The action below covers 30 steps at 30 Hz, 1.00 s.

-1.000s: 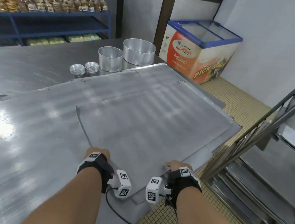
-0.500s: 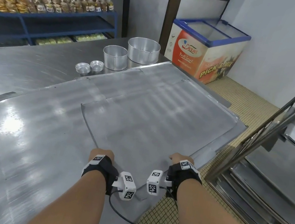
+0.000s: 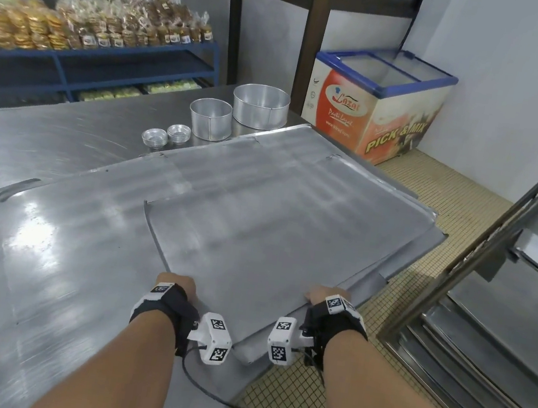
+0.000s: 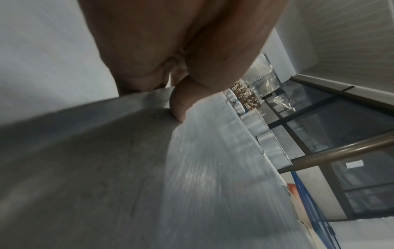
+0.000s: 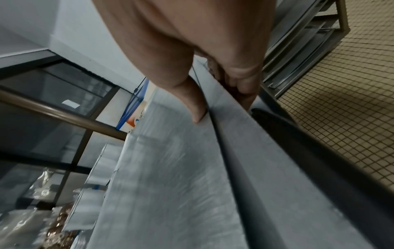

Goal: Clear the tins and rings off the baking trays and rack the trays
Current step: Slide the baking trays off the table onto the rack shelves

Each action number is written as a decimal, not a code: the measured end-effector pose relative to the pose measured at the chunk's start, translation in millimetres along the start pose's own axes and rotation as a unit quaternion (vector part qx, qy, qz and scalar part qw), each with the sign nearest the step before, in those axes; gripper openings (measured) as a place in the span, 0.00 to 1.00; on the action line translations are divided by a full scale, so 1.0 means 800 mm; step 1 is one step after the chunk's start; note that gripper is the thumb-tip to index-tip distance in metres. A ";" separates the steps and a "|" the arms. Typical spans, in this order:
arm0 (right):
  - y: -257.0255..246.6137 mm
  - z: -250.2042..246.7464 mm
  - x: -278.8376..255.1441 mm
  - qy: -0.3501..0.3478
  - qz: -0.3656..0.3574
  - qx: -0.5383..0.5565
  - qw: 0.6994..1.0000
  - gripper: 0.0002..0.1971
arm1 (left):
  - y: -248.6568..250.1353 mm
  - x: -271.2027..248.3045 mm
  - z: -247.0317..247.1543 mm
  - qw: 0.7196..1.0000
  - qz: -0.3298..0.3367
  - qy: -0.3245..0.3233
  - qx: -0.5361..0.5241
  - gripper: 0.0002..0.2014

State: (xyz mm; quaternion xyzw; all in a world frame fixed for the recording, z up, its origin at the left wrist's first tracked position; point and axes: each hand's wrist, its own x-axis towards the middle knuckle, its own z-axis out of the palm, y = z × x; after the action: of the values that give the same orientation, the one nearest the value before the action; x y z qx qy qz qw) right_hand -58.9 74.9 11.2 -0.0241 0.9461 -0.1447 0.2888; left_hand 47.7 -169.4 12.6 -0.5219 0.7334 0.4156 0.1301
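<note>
We grip the near edge of the top baking tray [image 3: 269,238] with both hands: our left hand [image 3: 176,286] at 7 o'clock and our right hand [image 3: 323,296] at 5 o'clock, thumbs on top, fingers curled beneath. The tray lies on another tray on the steel table [image 3: 43,151]. Tins [image 3: 260,106] stand at 12 o'clock; the rack [image 3: 490,338] stands at 3 o'clock.

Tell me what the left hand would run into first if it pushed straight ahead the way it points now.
The left hand grips the near edge of the top baking tray and points across it. The tray's flat surface looks bare along that line. Beyond its far rim, probably the smaller round tin comes first, though depth is uncertain.
</note>
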 end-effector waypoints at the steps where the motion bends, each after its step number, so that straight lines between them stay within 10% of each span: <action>1: 0.006 0.001 -0.003 -0.002 -0.020 -0.033 0.999 0.12 | -0.003 -0.006 -0.002 0.998 0.027 -0.003 0.060 0.18; 7: 0.048 0.017 -0.033 0.045 -0.023 -0.056 0.997 0.19 | -0.037 -0.036 0.021 0.986 0.055 -0.007 0.155 0.17; 11: 0.067 0.019 -0.066 -0.017 0.011 0.021 1.000 0.05 | -0.061 -0.065 0.037 0.987 0.067 0.001 0.145 0.18; 17: 0.095 0.035 -0.089 -0.007 0.029 0.052 0.998 0.18 | -0.083 -0.061 0.052 0.996 0.042 0.041 0.061 0.19; 30: 0.173 0.025 -0.064 0.052 0.140 0.232 0.961 0.29 | 0.034 -0.039 0.026 0.961 0.095 0.127 0.228 0.27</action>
State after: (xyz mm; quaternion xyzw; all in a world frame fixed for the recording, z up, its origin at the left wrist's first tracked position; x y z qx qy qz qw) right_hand 0.4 208.7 -16.7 0.1833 0.8941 -0.3196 0.2544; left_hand 31.8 -130.1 31.8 -0.4552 0.8654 0.1774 0.1114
